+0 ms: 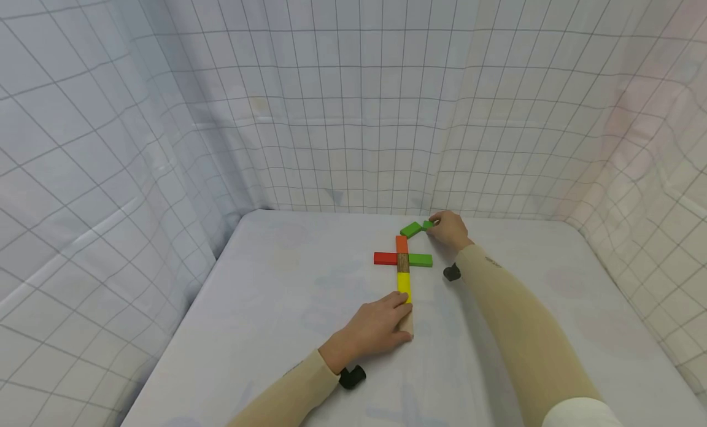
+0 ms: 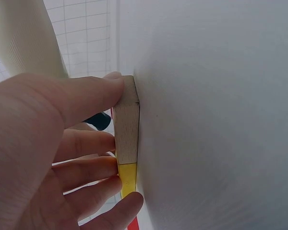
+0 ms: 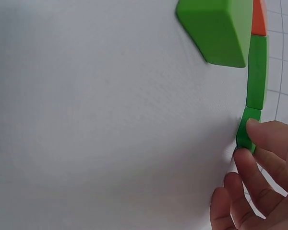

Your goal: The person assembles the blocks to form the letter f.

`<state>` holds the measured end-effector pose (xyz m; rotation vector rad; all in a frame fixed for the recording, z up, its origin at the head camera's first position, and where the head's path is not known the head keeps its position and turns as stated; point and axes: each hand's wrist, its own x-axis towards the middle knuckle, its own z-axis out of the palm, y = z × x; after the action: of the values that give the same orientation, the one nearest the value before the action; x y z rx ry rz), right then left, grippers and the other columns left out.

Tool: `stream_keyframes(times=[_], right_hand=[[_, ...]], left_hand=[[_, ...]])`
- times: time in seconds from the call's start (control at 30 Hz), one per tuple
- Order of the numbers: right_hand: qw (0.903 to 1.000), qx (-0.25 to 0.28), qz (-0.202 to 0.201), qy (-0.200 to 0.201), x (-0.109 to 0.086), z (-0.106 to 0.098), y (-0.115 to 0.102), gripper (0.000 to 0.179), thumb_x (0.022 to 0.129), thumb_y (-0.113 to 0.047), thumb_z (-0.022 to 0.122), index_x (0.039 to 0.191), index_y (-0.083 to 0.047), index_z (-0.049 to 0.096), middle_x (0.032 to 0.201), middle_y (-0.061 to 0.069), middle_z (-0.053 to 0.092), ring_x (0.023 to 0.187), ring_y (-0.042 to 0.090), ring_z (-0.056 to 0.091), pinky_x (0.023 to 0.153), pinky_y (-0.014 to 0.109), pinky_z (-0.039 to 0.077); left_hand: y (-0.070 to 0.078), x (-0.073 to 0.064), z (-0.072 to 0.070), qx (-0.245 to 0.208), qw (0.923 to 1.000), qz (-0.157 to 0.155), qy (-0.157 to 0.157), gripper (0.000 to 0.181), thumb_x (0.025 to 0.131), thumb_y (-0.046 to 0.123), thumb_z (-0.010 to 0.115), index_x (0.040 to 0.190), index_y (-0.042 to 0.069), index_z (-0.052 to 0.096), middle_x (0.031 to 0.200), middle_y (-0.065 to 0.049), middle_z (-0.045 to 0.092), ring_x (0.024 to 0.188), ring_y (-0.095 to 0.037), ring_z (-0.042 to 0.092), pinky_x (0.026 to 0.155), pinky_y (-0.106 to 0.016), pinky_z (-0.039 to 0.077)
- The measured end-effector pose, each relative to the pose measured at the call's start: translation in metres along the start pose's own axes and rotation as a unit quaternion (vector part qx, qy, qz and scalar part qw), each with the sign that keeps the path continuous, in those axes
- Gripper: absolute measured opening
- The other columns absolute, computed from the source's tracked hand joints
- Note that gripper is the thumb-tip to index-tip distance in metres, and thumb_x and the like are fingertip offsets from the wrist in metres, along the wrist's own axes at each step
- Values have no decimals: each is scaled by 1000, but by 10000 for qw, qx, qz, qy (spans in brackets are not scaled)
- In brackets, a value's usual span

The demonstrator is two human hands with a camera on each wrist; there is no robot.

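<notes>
A plain wooden block (image 2: 127,132) lies at the near end of a row, against a yellow block (image 1: 404,284). My left hand (image 1: 375,327) rests along its left side, thumb (image 2: 98,93) on the near end and the fingers loosely spread toward the yellow block. At the far end, my right hand (image 1: 450,230) pinches a small green block (image 3: 248,125) between thumb and fingertips. Its left end meets another green block (image 1: 411,230), set at a slant and touching the orange block (image 1: 401,243) at the row's top.
A dark brown block (image 1: 403,262) sits mid-row, with a red block (image 1: 385,258) on its left and a green block (image 1: 421,260) on its right. The white table (image 1: 287,280) is bounded by grid-patterned cloth walls (image 1: 353,96). Black wrist devices (image 1: 452,272) hang under both sleeves.
</notes>
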<state>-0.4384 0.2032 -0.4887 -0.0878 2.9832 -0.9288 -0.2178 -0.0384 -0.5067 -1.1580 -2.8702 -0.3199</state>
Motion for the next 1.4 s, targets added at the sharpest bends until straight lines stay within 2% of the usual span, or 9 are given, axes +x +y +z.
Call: stream_keyframes(times=[0.27, 0.67, 1.1, 1.4], right_hand=[[10000, -15, -7, -80, -1, -5, 3, 46, 91, -15, 73, 134, -3, 63, 121, 18, 66, 106, 32, 63, 89, 45, 51], [9992, -218, -322, -127, -6, -27, -12, 45, 92, -17, 72, 135, -6, 63, 120, 18, 64, 103, 32, 61, 82, 43, 50], [9959, -536, -704, -170, -31, -52, -30, 45, 92, -20, 72, 135, -9, 63, 125, 19, 63, 107, 35, 60, 84, 47, 51], [9935, -732, -874, -4, -57, -71, -18, 43, 92, -21, 71, 133, -10, 64, 124, 18, 64, 110, 35, 61, 83, 49, 51]], left_hand=[[1, 1, 2, 16, 10000, 38, 26, 57, 93, 45, 70, 140, 12, 59, 143, -3, 50, 130, -12, 48, 93, -27, 51], [-2, -1, 2, 108, 9999, -10, 26, 59, 94, 45, 70, 141, 11, 59, 145, -4, 50, 132, -14, 48, 95, -29, 51], [0, -1, 1, 41, 10000, -29, 41, 59, 94, 44, 70, 141, 11, 59, 146, -4, 50, 134, -14, 47, 95, -31, 51], [0, 0, 0, 40, 10000, 26, 29, 59, 94, 46, 69, 141, 11, 59, 147, -5, 50, 135, -14, 47, 95, -31, 51]])
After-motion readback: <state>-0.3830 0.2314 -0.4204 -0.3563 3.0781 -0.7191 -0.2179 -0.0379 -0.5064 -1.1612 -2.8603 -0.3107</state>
